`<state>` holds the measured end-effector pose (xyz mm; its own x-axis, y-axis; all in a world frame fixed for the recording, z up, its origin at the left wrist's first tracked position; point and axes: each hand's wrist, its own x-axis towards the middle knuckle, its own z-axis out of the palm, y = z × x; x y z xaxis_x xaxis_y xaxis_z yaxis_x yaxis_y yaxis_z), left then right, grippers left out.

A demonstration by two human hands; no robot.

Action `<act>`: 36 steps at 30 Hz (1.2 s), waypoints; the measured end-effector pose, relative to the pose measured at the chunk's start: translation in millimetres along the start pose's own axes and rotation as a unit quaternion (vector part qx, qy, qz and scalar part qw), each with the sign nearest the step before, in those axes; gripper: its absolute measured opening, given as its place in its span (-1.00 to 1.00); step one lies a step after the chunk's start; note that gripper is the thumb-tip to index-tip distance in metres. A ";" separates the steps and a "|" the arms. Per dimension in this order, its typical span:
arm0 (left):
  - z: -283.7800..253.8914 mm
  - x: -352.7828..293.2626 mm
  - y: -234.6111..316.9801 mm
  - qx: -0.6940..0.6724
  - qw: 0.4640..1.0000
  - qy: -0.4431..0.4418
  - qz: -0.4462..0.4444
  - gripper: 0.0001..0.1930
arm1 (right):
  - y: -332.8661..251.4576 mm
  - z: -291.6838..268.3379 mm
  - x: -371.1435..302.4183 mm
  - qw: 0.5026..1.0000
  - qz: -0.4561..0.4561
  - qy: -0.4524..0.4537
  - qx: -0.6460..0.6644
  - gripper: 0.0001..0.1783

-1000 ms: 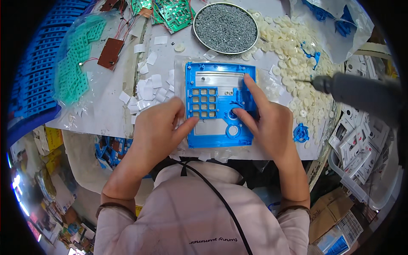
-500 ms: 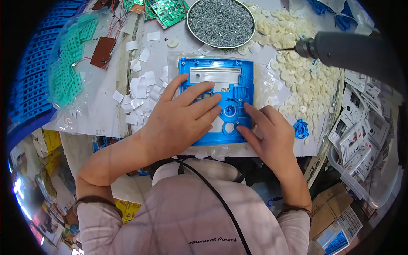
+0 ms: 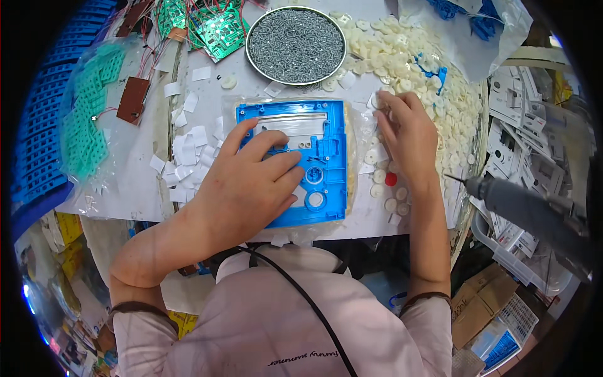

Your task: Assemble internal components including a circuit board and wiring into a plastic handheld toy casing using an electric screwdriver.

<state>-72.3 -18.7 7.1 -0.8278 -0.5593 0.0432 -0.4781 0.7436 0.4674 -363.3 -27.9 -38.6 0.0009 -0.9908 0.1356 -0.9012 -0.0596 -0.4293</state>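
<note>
A blue plastic housing (image 3: 336, 163) lies inner side up, with posts, ribs and round openings showing. My left hand (image 3: 251, 179) rests across its left half, fingers spread and pressing on it. A clear window strip (image 3: 292, 124) spans its upper part. My right hand (image 3: 408, 129) is right of the housing, at the edge of a pile of cream plastic discs (image 3: 402, 47). Its thumb and forefinger are bent, with a gap between their tips, beside a few discs; nothing shows between them. A small red disc (image 3: 391, 179) lies near the right wrist.
A round tin of screws (image 3: 295, 47) stands behind the housing. White paper squares (image 3: 188, 147) and a bag of green perforated pieces (image 3: 97, 119) lie left. Circuit boards (image 3: 220, 31) sit far left. An electric screwdriver (image 3: 521, 207) juts in from the right, near a bin of white panels (image 3: 509, 242).
My right hand has left the housing and moved up and right to the discs. My left hand stays on the housing. The screwdriver appears lower, and the whole view has shifted.
</note>
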 end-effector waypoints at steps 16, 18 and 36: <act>14.2 -21.7 32.0 -0.193 0.974 0.116 -0.030 -0.83 | -102.1 -28.7 -78.0 0.960 -0.111 -0.074 0.245 -0.63; 21.4 -25.7 35.7 -0.213 0.966 0.140 -0.041 -0.84 | -105.9 -23.4 -88.5 0.959 -0.051 -0.052 0.273 -0.73; 44.2 -11.3 6.7 -0.040 0.990 0.132 -0.012 -0.66 | -102.4 -4.4 -54.7 0.988 -0.005 -0.150 -0.023 -0.76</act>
<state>-79.1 8.9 -29.3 -0.7060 -0.6608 0.2547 -0.4636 0.7031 0.5392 -273.0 32.9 1.9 0.1325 -0.9821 -0.1340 -0.9189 -0.0710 -0.3881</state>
